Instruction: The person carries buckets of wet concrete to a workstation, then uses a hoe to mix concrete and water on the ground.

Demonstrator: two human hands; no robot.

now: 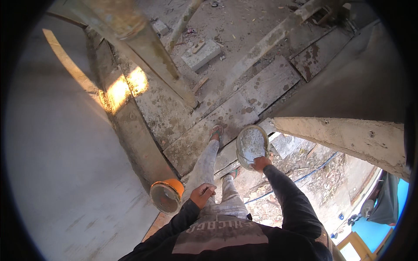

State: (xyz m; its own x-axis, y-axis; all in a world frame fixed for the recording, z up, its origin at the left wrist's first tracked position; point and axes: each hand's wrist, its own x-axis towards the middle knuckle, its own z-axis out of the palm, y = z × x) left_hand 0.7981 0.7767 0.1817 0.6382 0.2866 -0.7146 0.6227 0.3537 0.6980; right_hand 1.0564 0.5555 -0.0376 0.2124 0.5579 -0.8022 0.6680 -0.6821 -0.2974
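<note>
My right hand (261, 164) is closed on the near edge of a bucket (239, 150), whose inside is coated and partly filled with pale grey, wet-looking mortar (253, 143). Whether my fingers grip the rim or a handle there is too small to tell. In front of my left thigh, my left hand (203, 194) is curled into a loose fist, and nothing shows in it. To the left of that hand is an orange bucket (175, 186), tilted, its inside smeared grey.
Mortar-spotted planks (226, 115) lie under and ahead of my feet. Slanting wooden props (278, 37) and a thick post (152, 56) stand ahead. A concrete block (201, 55) lies among debris. Smooth grey walls flank both sides, the right one ending in a rough edge (344, 132).
</note>
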